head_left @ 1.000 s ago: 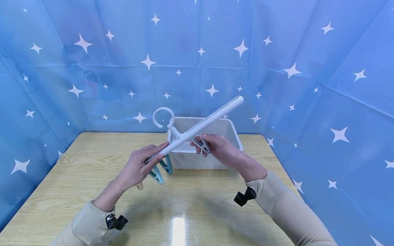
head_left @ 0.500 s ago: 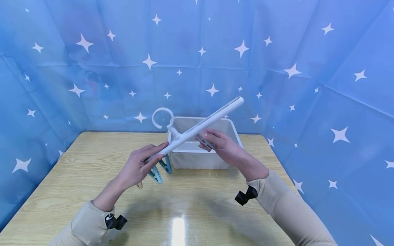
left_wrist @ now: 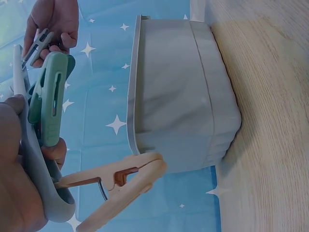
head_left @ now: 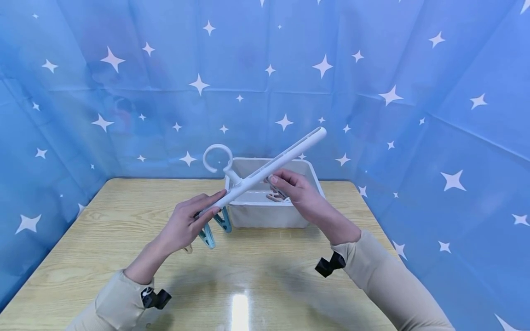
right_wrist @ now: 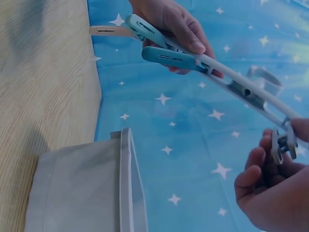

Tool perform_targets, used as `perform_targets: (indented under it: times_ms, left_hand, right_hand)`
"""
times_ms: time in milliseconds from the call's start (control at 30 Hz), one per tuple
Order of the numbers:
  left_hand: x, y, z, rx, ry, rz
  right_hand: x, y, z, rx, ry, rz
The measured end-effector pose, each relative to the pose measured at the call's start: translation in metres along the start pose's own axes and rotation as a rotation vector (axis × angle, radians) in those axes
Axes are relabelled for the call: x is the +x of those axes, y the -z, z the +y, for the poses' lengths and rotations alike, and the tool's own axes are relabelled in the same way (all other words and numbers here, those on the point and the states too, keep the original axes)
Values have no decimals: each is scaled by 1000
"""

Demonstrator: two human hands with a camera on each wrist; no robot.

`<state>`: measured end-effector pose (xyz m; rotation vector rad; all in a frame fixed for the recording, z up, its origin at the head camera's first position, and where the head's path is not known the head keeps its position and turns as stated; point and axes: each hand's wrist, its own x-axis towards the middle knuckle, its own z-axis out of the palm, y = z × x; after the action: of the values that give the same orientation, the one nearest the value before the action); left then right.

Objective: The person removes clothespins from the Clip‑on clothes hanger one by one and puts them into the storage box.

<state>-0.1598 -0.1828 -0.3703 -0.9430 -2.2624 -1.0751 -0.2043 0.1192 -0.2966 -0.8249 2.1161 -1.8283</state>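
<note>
My left hand [head_left: 188,220] grips the left part of a white hanger bar [head_left: 281,158], which slants up to the right with its round hook [head_left: 218,146] on top. Below that hand hang a dark teal clothespin [head_left: 224,221] and a lighter teal one [head_left: 207,236]. At the bar's left end sits a beige clothespin [left_wrist: 130,186], mostly hidden in the head view. My right hand [head_left: 304,195] pinches a grey clothespin [right_wrist: 284,146] at the bar's underside, right of the hook. In the head view, fingers hide much of this clothespin.
Behind the bar, a white plastic bin [head_left: 269,216] stands on the wooden table [head_left: 232,276], near its far edge. A blue curtain [head_left: 256,55] with white stars encloses the back and sides.
My right hand has turned and risen slightly, bringing the grey clothespin from below the bar up against it. The left hand and the hanger have hardly moved.
</note>
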Motion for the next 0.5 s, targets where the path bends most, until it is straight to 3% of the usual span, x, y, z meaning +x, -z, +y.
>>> perform_targets:
  times_ms: [300, 500]
  left_hand:
    - [0, 2, -1, 16, 14, -16]
    - [-1, 1, -3, 32, 16, -11]
  right_hand:
    - [0, -1, -1, -101, -7, 63]
    - [1, -2, -2, -269, 1, 125]
